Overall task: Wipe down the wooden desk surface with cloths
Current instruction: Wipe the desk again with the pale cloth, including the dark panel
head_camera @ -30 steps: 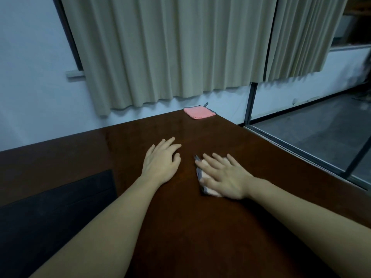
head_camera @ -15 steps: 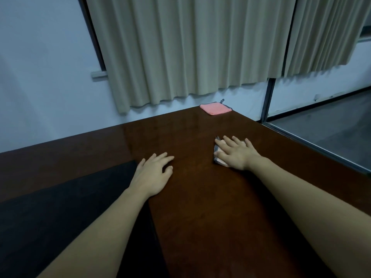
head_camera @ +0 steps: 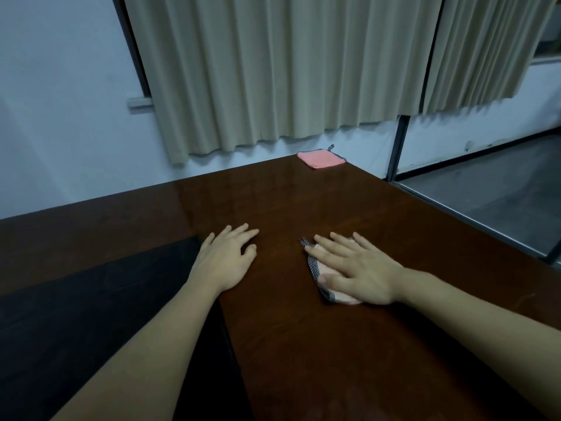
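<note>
From the head view, the right hand [head_camera: 359, 270] lies flat with fingers spread, pressing a folded cloth [head_camera: 326, 279] onto the dark wooden tabletop [head_camera: 303, 344]. The left hand [head_camera: 226, 259] rests beside it, palm down, holding nothing. A pink cloth [head_camera: 321, 159] sits at the far corner, below beige curtains [head_camera: 288, 71].

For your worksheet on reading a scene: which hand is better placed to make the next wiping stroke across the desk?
Probably the right hand: it presses flat on the cloth. The left hand rests bare on the desk.
</note>
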Tool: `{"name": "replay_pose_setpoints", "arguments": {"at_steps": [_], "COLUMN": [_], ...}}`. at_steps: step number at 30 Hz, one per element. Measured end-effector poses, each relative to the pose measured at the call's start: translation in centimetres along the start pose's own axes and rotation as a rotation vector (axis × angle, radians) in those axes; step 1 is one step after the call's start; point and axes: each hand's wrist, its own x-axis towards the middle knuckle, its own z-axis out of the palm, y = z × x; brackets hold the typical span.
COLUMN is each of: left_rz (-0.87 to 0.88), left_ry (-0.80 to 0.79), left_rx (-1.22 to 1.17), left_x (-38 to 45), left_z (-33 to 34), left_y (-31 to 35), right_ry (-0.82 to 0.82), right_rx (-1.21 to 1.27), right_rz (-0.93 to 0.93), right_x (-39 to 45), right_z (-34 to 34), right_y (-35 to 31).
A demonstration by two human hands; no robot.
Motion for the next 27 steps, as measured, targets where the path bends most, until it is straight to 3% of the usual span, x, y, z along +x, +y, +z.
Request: {"name": "replay_pose_setpoints", "arguments": {"at_steps": [6, 10, 13, 20, 27], "left_rz": [-0.001, -0.004, -0.008, -0.015, -0.012], "left_ry": [0.010, 0.005, -0.001, -0.017, -0.013], "left_rx": [-0.010, -0.009, -0.015, 0.031, 0.009], "left_x": [0.2, 0.1, 0.0, -0.3, -0.4], "left_z": [0.1, 0.0, -0.2, -0.2, -0.3], "left_y": [-0.1, 0.0, 0.2, 0.4, 0.3], "right_ry": [0.050, 0.064, 0.050, 0.044, 0.022], "right_rx": [-0.011, 0.009, -0.001, -0.028, -0.013], "right_rz": [0.273, 0.358, 0.314, -0.016, 0.023], "right_x": [7.0, 10.0, 9.4, 1.6, 1.0], "right_z": [-1.6, -2.4, -2.3, 0.4, 0.1], "right_y": [5.7, 5.6, 3.3, -3.3, -2.3]}}
